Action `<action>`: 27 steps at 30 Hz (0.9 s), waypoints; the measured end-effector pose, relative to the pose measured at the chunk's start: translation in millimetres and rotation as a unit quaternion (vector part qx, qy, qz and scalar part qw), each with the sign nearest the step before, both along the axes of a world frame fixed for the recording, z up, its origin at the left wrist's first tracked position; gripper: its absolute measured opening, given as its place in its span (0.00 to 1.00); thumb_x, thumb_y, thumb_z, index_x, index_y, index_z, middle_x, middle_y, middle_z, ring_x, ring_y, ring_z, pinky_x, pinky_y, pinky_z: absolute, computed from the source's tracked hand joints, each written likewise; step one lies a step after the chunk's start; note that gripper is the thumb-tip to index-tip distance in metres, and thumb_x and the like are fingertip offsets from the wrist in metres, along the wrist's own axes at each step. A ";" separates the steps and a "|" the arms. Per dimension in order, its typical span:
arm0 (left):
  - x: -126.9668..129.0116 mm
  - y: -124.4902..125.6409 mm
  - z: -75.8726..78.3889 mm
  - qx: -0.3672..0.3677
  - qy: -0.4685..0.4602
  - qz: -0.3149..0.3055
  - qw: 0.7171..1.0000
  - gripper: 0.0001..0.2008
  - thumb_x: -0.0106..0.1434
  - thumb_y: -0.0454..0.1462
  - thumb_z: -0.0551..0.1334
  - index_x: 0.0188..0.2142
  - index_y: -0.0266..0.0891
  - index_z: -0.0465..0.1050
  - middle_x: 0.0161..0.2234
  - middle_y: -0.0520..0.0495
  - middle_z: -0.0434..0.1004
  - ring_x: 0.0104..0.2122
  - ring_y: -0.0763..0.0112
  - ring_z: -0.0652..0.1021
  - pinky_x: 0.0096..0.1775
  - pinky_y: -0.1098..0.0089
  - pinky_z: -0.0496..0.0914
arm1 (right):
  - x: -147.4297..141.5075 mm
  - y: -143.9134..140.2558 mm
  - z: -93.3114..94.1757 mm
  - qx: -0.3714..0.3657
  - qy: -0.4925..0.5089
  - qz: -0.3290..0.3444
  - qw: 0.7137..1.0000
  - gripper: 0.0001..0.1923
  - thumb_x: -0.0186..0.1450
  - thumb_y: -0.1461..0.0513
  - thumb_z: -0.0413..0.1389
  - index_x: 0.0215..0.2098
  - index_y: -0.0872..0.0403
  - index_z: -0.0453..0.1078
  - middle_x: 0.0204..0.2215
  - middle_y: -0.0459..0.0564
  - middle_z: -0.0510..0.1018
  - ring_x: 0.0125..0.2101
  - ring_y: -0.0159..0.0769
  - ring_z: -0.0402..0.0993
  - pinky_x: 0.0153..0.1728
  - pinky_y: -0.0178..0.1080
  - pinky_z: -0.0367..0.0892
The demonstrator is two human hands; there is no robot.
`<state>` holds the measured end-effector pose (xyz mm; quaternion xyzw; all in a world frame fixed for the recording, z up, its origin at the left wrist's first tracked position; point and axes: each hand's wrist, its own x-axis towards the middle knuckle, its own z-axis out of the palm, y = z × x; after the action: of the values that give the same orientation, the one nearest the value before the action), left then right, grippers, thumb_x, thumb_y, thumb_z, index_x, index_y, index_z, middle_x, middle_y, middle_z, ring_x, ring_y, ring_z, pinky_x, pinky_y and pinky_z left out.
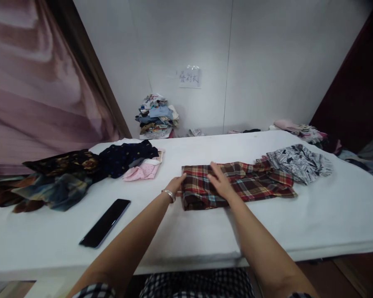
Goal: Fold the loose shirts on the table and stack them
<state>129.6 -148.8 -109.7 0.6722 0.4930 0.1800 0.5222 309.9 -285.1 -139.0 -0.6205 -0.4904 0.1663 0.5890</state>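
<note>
A red and brown plaid shirt (pixel 251 184), partly folded into a long strip, lies across the white table (pixel 174 231). At its left end, my left hand (pixel 176 185) has the folded edge between thumb and fingers, which are partly hidden under the cloth. My right hand (pixel 220 182) rests flat on top of the shirt with its fingers spread. The shirt's right end, with the collar area, touches a crumpled black and white patterned garment (pixel 300 163).
Left of the shirt lie a black phone (pixel 105 223), a pink garment (pixel 143 170), a dark navy garment (pixel 121 157) and a heap of bluish cloth (pixel 57 190). Clothes are stacked in a pile (pixel 157 116) by the wall. More clothing (pixel 301 129) lies at the back right.
</note>
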 end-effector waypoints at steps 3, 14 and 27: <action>1.4 -5.7 -12.4 -0.041 -0.037 -0.041 0.998 0.29 0.56 0.57 0.57 0.44 0.36 0.72 0.40 0.38 0.80 0.35 0.61 0.80 0.34 0.64 0.74 | -14.7 4.0 -7.1 -0.199 -0.186 0.072 0.959 0.35 0.62 0.47 0.53 0.62 0.54 0.58 0.64 0.57 0.53 0.65 0.45 0.42 0.63 0.52 0.37; 3.5 -8.8 -40.5 0.060 -0.078 -0.010 0.995 0.20 0.49 0.33 0.68 0.44 0.37 0.72 0.41 0.43 0.80 0.40 0.64 0.79 0.43 0.66 0.71 | -8.1 -1.5 -8.3 -0.196 -0.123 0.067 0.971 0.26 0.62 0.50 0.53 0.55 0.53 0.68 0.60 0.54 0.63 0.62 0.42 0.55 0.61 0.48 0.48; -12.8 -34.1 -32.0 0.082 -0.194 -0.067 0.975 0.41 0.46 0.45 0.72 0.58 0.40 0.60 0.51 0.40 0.73 0.48 0.60 0.75 0.51 0.62 0.67 | -18.1 -28.1 7.7 -0.297 -0.206 -0.137 0.922 0.31 0.59 0.52 0.56 0.58 0.57 0.63 0.52 0.59 0.72 0.51 0.47 0.69 0.51 0.46 0.62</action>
<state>116.8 -182.9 -141.7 0.6966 0.3198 0.3113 0.5617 291.8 -313.1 -131.3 -0.8487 -0.4392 0.0902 0.2805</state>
